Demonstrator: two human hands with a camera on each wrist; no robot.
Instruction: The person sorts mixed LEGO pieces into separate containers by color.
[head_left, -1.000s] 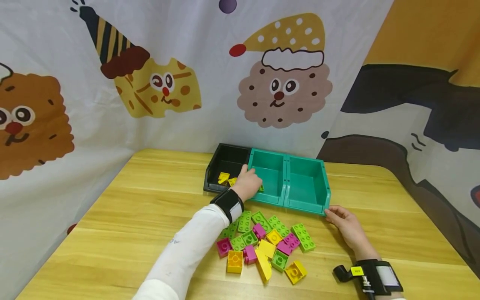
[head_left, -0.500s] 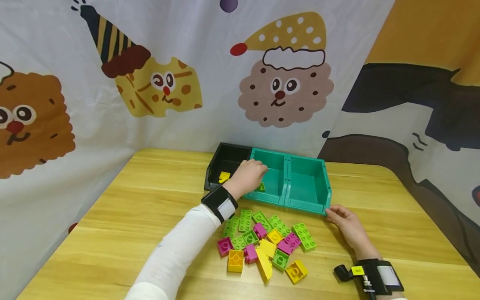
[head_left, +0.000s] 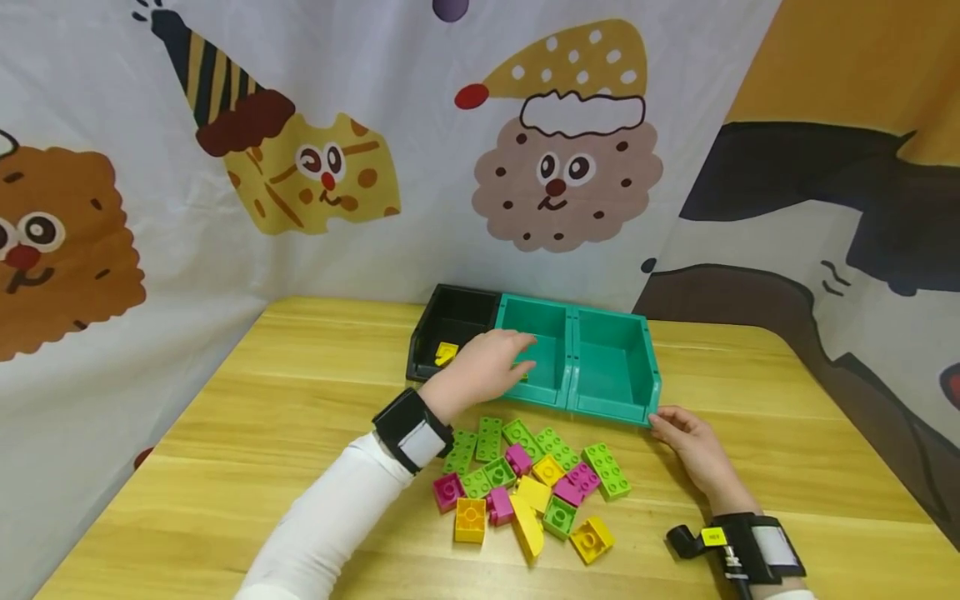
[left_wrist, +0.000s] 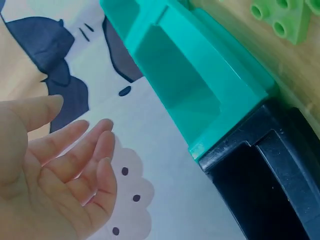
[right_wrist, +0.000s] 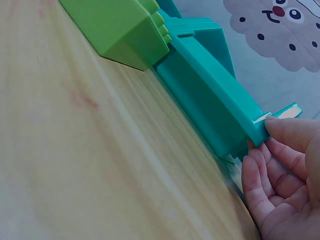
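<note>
My left hand point(head_left: 483, 367) hovers over the left teal bin point(head_left: 542, 321), its fingers loosely spread. In the left wrist view the palm point(left_wrist: 60, 195) shows nothing held. A small green piece point(head_left: 524, 377) inside that bin is mostly hidden behind the hand. To its left, the black bin point(head_left: 417, 350) holds yellow bricks point(head_left: 446, 353). My right hand point(head_left: 693, 454) pinches the front right corner of the right teal bin point(head_left: 611, 414). In the right wrist view, the thumb lies on the bin's rim point(right_wrist: 257, 127) and the fingers curl beneath.
Several loose bricks lie in front of the bins: a long green brick point(head_left: 607, 471), a magenta brick point(head_left: 448, 492), an orange-yellow brick point(head_left: 470, 521) and a curved yellow piece point(head_left: 527, 529) among them. A printed curtain point(head_left: 435, 250) hangs behind the wooden table point(head_left: 262, 450).
My left hand has moved from the divider between the black and left teal bins to above the left teal bin, its fingers opening. The right hand has stayed at the bin corner.
</note>
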